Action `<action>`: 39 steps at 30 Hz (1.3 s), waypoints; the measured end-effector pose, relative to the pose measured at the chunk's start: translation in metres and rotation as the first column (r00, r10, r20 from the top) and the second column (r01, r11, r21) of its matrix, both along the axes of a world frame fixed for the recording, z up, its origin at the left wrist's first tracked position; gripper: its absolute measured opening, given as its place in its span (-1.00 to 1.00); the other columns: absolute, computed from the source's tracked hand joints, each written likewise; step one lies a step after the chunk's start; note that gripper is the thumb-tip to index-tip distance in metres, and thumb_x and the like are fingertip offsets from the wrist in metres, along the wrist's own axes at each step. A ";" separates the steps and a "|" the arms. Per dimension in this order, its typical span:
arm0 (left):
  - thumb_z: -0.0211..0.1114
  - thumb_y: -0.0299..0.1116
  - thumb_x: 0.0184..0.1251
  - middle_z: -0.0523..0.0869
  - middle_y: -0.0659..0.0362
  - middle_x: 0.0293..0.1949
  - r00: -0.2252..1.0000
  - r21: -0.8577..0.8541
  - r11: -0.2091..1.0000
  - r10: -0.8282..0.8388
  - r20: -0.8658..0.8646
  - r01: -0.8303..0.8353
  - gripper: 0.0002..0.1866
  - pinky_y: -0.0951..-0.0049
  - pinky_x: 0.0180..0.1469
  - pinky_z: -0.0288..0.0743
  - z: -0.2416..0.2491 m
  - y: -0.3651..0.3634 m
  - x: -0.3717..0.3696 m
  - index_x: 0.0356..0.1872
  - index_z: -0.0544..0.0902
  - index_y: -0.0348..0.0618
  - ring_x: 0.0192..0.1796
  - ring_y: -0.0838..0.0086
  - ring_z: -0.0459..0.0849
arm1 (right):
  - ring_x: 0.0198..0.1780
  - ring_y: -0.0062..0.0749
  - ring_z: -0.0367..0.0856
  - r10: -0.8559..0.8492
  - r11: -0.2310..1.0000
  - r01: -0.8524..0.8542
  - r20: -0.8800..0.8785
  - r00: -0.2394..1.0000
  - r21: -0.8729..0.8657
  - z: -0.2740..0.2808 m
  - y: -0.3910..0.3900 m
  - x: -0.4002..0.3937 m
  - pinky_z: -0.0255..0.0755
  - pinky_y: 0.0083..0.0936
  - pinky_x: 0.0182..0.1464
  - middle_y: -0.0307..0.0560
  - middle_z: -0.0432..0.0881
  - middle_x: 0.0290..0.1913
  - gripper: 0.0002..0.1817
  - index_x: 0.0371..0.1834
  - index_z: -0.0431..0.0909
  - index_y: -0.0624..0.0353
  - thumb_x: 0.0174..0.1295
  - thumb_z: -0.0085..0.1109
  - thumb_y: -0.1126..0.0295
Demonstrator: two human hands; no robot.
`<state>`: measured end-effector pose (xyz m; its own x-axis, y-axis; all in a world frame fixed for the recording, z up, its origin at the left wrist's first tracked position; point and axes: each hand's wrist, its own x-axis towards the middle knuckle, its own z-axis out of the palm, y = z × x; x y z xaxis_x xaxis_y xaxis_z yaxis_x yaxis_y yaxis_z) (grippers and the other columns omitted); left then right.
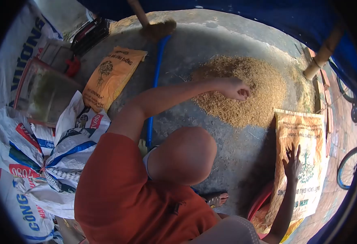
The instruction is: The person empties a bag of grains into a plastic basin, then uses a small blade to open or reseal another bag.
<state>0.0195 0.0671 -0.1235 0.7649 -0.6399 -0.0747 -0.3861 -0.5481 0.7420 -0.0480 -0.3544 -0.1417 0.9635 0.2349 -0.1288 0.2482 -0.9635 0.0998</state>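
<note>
Over a heap of tan grain or husks (259, 97) on the floor, my left hand (236, 88) is held with its fingers curled in. Whatever lies inside those fingers, if anything, is hidden. My right hand (293, 164) rests with spread fingers on the front of an orange-and-white printed sack (302, 134). That sack stands to the right of the heap, and a tree is printed on it. Part of a red basin (261, 199) shows beside the sack's lower end.
A broom with a blue handle (156, 81) lies left of the heap. Another orange sack (113, 77) lies beyond it. White woven sacks (44, 166) and a clear red-rimmed bin (44, 91) crowd the left side. A bamboo post (322, 59) and bicycle wheel (349, 167) are at right.
</note>
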 end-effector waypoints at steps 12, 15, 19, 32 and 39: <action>0.19 -0.14 0.04 0.58 -0.09 -0.18 0.306 0.339 0.223 0.928 0.214 -0.914 -0.60 0.27 -0.04 0.39 -0.117 0.305 -0.068 -0.20 0.55 -0.26 -0.09 0.16 0.54 | -0.11 -0.18 0.54 0.085 0.917 -0.052 -0.065 0.994 0.396 -0.005 0.098 0.073 0.41 -0.38 -0.08 0.07 0.45 -0.07 -0.60 0.02 0.33 0.22 0.06 0.04 0.45; 0.15 -0.01 0.07 0.52 -0.18 -0.13 0.288 0.458 0.163 0.932 0.218 -0.874 -0.45 0.27 -0.03 0.38 -0.162 0.318 -0.102 -0.14 0.48 -0.37 -0.07 0.09 0.52 | -0.15 -0.18 0.55 0.127 0.885 -0.079 -0.075 0.989 0.460 -0.016 0.137 0.078 0.41 -0.38 -0.12 0.04 0.47 -0.11 -0.64 -0.02 0.36 0.20 0.06 0.04 0.43; 0.10 0.10 0.09 0.47 -0.19 -0.10 0.169 0.389 0.087 0.968 0.183 -0.917 -0.33 0.26 0.00 0.36 -0.185 0.294 -0.121 -0.06 0.38 -0.42 -0.03 0.05 0.47 | -0.12 -0.18 0.52 0.164 0.843 -0.088 -0.097 0.982 0.531 -0.049 0.151 0.088 0.40 -0.39 -0.11 0.05 0.45 -0.10 -0.62 0.00 0.34 0.20 0.05 0.04 0.43; 0.21 -0.29 -0.05 -0.13 0.00 0.31 0.340 0.709 -0.141 0.802 0.491 -0.691 -0.48 -0.01 0.26 -0.17 -0.182 0.384 -0.131 0.03 0.45 -0.18 0.35 0.06 -0.25 | -0.11 -0.23 0.52 0.165 0.787 -0.089 -0.069 0.984 0.611 -0.062 0.156 0.086 0.42 -0.44 -0.09 0.10 0.41 -0.08 -0.61 0.01 0.32 0.27 0.07 0.05 0.48; 0.18 -0.35 -0.02 0.18 0.00 0.18 0.500 0.785 -0.141 0.699 0.510 -0.604 -0.43 0.17 0.25 -0.04 -0.201 0.398 -0.128 0.12 0.32 -0.20 0.27 0.18 0.05 | -0.10 -0.26 0.51 0.156 0.864 -0.078 -0.117 0.981 0.498 -0.041 0.173 0.081 0.40 -0.48 -0.07 0.04 0.43 -0.08 -0.61 0.00 0.33 0.26 0.04 0.06 0.51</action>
